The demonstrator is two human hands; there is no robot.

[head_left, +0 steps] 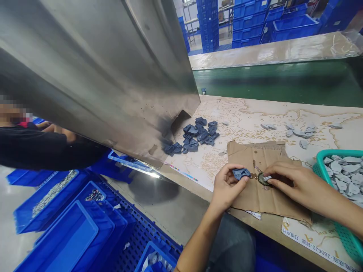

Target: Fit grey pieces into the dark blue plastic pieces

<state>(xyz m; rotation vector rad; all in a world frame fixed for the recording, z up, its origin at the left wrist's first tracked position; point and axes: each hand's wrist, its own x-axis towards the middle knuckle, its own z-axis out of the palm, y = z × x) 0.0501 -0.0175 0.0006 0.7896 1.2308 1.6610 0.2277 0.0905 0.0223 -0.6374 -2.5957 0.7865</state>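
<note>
Head view: a person works at a long worktop (193, 192), both bare hands close together over a torn cardboard sheet (249, 189). Left hand (228, 187) holds a dark blue moulded part (241, 173) in the air above the cardboard, its fingers (229, 170) curled snugly around the part. Right hand (297, 181) pinches a small grey piece (266, 178) in a narrow grip, just beside the blue part. A round dark metal ring (262, 180) sits directly under that pinch, touching the grey piece. Cannot tell if it is held or resting on the cardboard.

A teal plastic basket (337, 166) heaped with grey pieces (340, 173) stands at the right, near the right hand. A printed map sheet (249, 117) covers the worktop. On it lie a loose heap of dark blue parts (195, 134) and scattered loose grey pieces (297, 132), well apart from each other. A tilted stainless steel hood (85, 75) leans over the left end of the sheet. Past it, a co-worker's black sleeve (42, 147) shows. Blue plastic crates (56, 200) sit on the floor below. A green conveyor belt (269, 81) runs beyond the worktop, with stacked blue crates (249, 22) behind.
</note>
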